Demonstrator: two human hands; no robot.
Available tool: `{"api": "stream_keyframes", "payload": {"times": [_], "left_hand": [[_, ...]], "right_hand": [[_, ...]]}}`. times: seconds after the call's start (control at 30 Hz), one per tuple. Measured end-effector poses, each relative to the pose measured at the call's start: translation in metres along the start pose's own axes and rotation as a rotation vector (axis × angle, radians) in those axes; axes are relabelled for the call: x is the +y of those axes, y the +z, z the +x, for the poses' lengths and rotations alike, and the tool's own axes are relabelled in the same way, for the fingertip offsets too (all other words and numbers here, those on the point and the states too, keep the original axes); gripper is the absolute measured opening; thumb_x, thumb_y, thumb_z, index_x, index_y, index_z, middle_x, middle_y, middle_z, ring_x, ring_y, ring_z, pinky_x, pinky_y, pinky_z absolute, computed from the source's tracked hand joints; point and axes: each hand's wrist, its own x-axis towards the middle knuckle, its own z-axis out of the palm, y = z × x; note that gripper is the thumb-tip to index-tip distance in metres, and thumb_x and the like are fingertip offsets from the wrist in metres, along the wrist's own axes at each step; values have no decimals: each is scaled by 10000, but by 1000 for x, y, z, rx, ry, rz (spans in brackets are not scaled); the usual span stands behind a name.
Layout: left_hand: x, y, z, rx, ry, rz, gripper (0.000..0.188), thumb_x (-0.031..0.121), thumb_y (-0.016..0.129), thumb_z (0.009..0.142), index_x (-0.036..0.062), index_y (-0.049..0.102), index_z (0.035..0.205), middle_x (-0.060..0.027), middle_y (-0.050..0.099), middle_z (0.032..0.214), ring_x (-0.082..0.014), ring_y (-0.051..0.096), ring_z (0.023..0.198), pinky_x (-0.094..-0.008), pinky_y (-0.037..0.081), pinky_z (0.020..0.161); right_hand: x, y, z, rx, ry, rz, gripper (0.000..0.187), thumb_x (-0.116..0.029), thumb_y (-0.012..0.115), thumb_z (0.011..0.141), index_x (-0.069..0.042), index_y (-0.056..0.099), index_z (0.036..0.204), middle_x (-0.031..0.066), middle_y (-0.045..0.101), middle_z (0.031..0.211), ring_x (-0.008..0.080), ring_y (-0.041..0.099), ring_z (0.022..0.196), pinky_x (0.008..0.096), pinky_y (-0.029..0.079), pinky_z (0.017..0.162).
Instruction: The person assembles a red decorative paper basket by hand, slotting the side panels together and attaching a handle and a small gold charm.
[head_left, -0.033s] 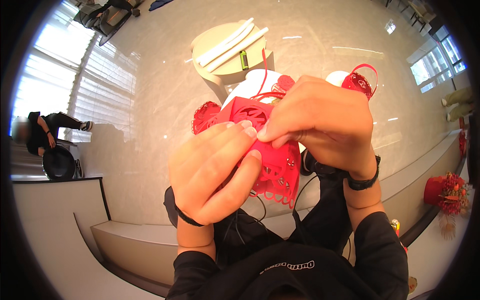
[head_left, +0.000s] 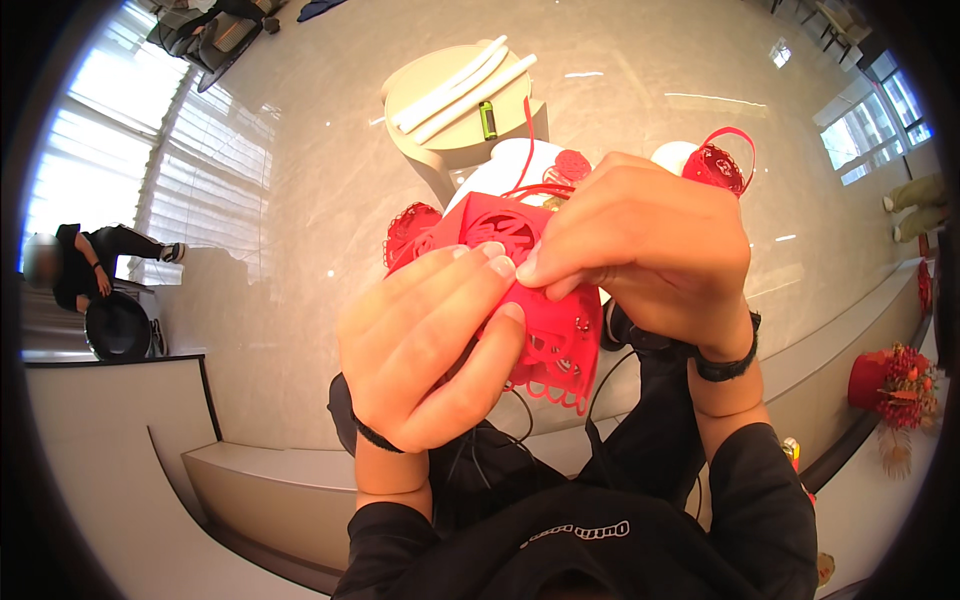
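Between my hands is a red felt-like decoration (head_left: 560, 335) with cut-out patterns and a scalloped lower edge. My left hand (head_left: 425, 345) pinches it from the left, thumb below and fingers stretched over the front. From the right, my right hand (head_left: 665, 240) grips the same piece with thumb and fingertips pressed together, close to the left fingertips. A white surface (head_left: 528, 158) shows behind the hands, with a thin red strap (head_left: 527, 140) rising over it. Another lacy red piece (head_left: 408, 230) lies at the left, and a small red basket (head_left: 718, 168) with a looped handle at the right.
A beige stool (head_left: 405, 80) ahead carries white rods (head_left: 450, 90) and a green cylinder (head_left: 488, 120). On the left a person (head_left: 90, 262) sits beside a black round object (head_left: 118, 325). Red flowers (head_left: 908, 388) stand at the right, and a low ledge (head_left: 265, 465) runs near my legs.
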Motion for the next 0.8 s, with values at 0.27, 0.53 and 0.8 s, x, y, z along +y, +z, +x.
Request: {"api": "stream_keyframes", "payload": {"times": [0.27,0.53,0.8], "left_hand": [[-11,8,-11,45,-169,78,245,-89,691,722,29,663,935,-107,711,972,-267,706,838,-361,582,709],[-17,29,-6,132,-1022,-330,121,-22,718,835,-41,648,931,-73,708,824,-125,694,755,-243,533,682],[-31,30,-15,-110,-1252,-595,137,-2,730,858,-51,672,972,-57,705,842,-83,665,762,-216,537,687]], "right_hand": [[-13,-15,4,18,-12,-41,216,-45,829,649,-33,742,846,58,702,795,183,653,706,288,485,655],[-28,-11,-2,-85,133,-386,182,-81,830,674,-80,748,837,94,727,1015,232,671,851,305,500,716],[-8,-4,-16,-124,256,-579,151,-7,774,730,-19,702,863,103,728,881,258,705,790,308,552,694]]}}
